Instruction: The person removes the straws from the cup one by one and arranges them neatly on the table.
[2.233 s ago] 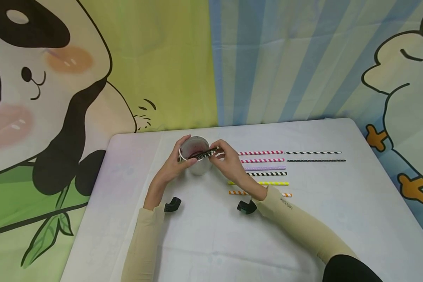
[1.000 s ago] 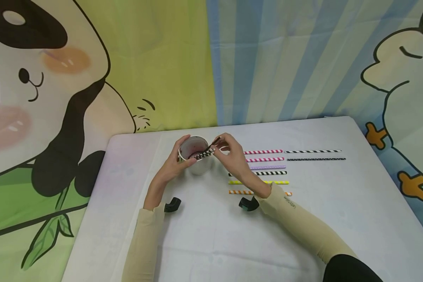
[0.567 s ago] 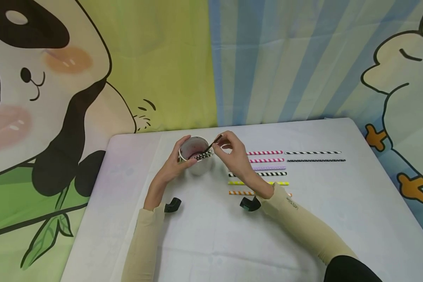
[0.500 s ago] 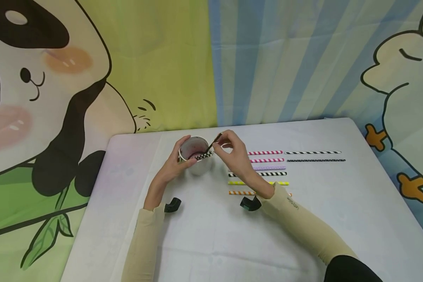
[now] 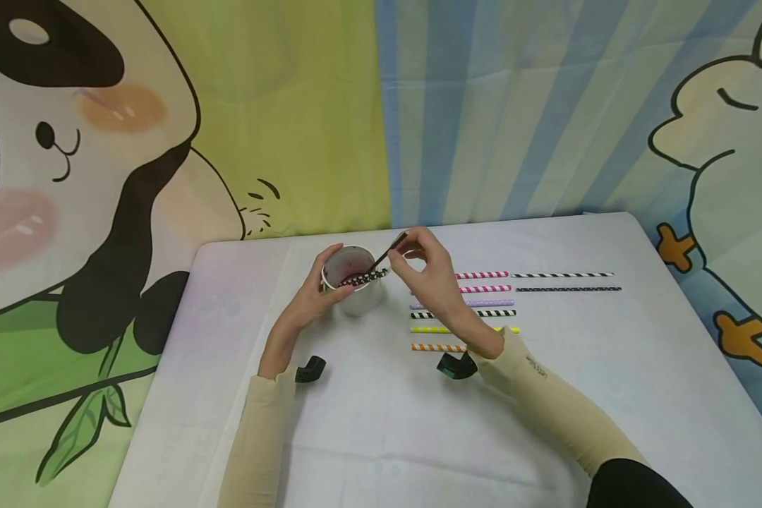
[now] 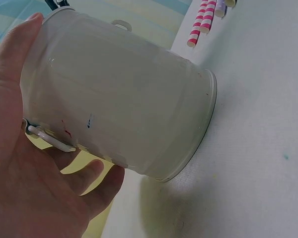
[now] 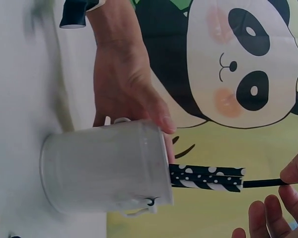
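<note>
- We find the left hand (image 5: 307, 300) gripping a pale grey-white cylindrical pail with small loop handles (image 5: 362, 305), its thumb near the rim.
- We place the pail over the white-covered table (image 5: 368, 437), mouth partly toward the head camera; we cannot tell whether its base touches the cloth.
- We see a bundle of black straws with white dots and bands (image 7: 206, 178) projecting past the pail's rim, on the side toward the right hand.
- We record the right hand (image 5: 434, 279) pinching a thin, dark stick (image 5: 387, 251) between thumb and fingertip; its other end meets the bundle.
- We note a column of coloured paper straws (image 5: 485, 288) on the table, partly covered by the right hand and forearm.
- We observe two thinner black-and-white straws (image 5: 568, 289) lying to that column's right.
</note>
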The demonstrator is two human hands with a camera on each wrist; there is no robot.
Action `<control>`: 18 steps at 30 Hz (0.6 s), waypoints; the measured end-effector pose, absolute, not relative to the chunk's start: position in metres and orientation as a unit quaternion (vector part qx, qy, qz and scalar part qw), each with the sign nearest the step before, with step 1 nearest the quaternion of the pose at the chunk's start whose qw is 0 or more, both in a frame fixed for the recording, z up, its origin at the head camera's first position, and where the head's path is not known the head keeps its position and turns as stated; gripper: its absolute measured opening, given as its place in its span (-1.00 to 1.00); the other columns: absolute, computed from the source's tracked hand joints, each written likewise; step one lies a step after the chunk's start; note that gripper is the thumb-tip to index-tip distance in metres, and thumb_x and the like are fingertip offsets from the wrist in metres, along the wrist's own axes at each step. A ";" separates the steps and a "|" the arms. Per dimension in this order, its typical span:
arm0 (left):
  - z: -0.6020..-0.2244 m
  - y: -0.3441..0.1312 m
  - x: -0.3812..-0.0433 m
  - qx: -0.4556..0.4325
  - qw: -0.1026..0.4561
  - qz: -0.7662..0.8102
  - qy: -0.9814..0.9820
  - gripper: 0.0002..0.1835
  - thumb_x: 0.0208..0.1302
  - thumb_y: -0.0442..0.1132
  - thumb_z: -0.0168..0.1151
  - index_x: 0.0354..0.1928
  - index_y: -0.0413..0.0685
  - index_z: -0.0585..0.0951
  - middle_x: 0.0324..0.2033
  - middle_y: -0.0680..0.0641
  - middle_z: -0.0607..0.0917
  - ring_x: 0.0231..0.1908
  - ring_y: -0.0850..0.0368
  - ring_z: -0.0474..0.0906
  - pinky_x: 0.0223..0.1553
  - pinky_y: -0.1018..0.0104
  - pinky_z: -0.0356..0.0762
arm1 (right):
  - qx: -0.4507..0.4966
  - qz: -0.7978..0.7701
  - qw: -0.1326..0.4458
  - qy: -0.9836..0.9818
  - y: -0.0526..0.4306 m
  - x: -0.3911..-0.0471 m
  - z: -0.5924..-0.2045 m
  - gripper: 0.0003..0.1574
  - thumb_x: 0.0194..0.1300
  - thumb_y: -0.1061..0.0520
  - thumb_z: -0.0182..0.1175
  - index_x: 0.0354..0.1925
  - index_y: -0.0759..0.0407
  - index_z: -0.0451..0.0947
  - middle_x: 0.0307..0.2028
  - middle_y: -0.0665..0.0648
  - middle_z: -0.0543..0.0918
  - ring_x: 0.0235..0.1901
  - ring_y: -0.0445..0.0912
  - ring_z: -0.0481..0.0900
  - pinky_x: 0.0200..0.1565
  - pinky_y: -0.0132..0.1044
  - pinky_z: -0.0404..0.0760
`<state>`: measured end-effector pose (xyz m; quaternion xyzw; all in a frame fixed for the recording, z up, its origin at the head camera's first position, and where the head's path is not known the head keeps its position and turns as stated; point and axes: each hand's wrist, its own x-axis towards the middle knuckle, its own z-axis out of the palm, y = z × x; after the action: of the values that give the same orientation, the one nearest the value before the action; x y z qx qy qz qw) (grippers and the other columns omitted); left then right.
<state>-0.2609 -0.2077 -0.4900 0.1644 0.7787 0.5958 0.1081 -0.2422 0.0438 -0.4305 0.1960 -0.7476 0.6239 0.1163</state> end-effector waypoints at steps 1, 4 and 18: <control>-0.487 -0.207 -0.259 0.165 0.109 0.594 0.780 -0.09 0.31 -0.29 0.33 0.57 0.06 0.04 0.50 -0.25 0.15 0.49 -0.21 0.04 0.45 -0.29 -0.08 | 0.197 0.624 0.118 -0.747 0.044 -0.242 -0.429 -0.90 0.39 0.24 0.21 -0.15 0.23 0.51 -0.10 0.18 0.58 -0.04 0.00 0.56 0.14 -0.07 0.53; -0.484 -0.207 -0.258 0.166 0.109 0.593 0.780 -0.09 0.31 -0.26 0.34 0.57 0.05 0.04 0.50 -0.23 0.15 0.49 -0.19 0.03 0.46 -0.28 -0.09 | 0.197 0.624 0.123 -0.746 0.045 -0.240 -0.424 -0.90 0.39 0.23 0.22 -0.16 0.21 0.50 -0.11 0.16 0.59 -0.05 -0.02 0.56 0.14 -0.11 0.54; -0.484 -0.206 -0.256 0.166 0.112 0.596 0.777 -0.11 0.35 -0.26 0.30 0.58 0.11 0.01 0.51 -0.22 0.12 0.47 -0.19 0.05 0.42 -0.32 -0.05 | 0.195 0.645 0.144 -0.724 0.054 -0.235 -0.397 -0.86 0.33 0.39 0.19 -0.13 0.40 0.51 -0.11 0.28 0.58 -0.08 -0.13 0.56 0.14 -0.09 0.54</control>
<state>-0.2562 -0.2064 -0.4841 0.1660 0.7773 0.5964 0.1120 -0.2346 0.0542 -0.3969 0.1950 -0.7245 0.6452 0.1444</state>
